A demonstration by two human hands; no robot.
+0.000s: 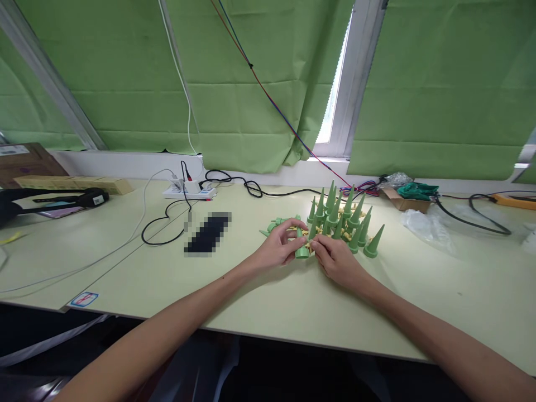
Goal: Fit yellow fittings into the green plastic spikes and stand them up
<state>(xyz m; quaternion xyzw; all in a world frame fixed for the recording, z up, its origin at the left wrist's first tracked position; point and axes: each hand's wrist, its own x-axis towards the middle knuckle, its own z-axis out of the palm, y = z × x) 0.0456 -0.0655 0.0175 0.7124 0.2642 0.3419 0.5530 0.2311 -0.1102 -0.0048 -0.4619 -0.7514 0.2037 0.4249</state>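
My left hand [280,244] is closed around a green plastic cone [302,252], whose open round base points toward me. Close beside it, the fingertips of my right hand [335,259] are pinched together; whatever they hold is too small and hidden to make out. Just beyond both hands stand several upright green cones [374,243] with pointed tips and ring-shaped bases. Small yellow pieces [347,237] are scattered among them. More green parts [270,228] lie on their sides to the left, partly behind my left hand.
A power strip [190,191] with plugs and a black cable lies at the back. The dark pixelated patch [208,233] is left of my hands. Back right are a small cardboard box [405,201] and clear plastic bags [427,229]. The table's front edge [293,340] runs below my forearms.
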